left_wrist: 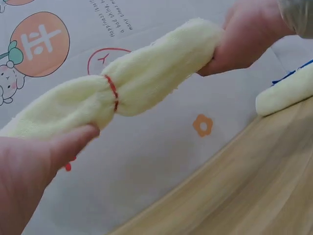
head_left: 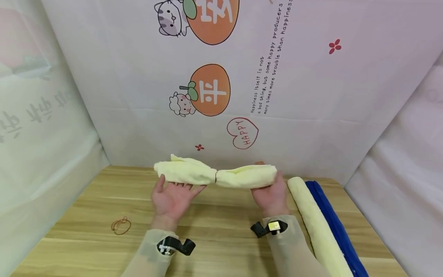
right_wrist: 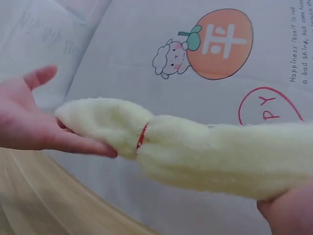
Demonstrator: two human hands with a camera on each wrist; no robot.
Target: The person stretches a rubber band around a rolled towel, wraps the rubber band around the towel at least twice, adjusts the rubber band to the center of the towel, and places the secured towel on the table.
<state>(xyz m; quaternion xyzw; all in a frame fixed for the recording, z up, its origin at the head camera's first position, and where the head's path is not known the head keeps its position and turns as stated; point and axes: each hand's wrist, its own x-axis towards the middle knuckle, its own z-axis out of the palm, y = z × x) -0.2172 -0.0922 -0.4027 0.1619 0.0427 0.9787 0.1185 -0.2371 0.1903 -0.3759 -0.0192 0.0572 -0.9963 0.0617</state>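
Note:
A pale yellow rolled towel [head_left: 188, 172] is held up above the table's far edge, cinched at its middle by a thin red band [left_wrist: 112, 93]. My left hand [head_left: 174, 201] supports the left half from below, palm up and fingers extended beneath the cloth; its thumb stands apart in the right wrist view. At the other end, my right hand [head_left: 271, 196] grips the towel, fingers behind it. That grip also shows in the left wrist view, where the right hand [left_wrist: 249, 36] wraps the towel's end.
On the right of the wooden table [head_left: 214, 231] lie a second pale yellow rolled towel [head_left: 318, 223] and a blue rolled towel [head_left: 337, 227], side by side. Loose reddish-brown bands [head_left: 121, 226] lie at the left. A printed white cloth [head_left: 304, 88] hangs behind the table.

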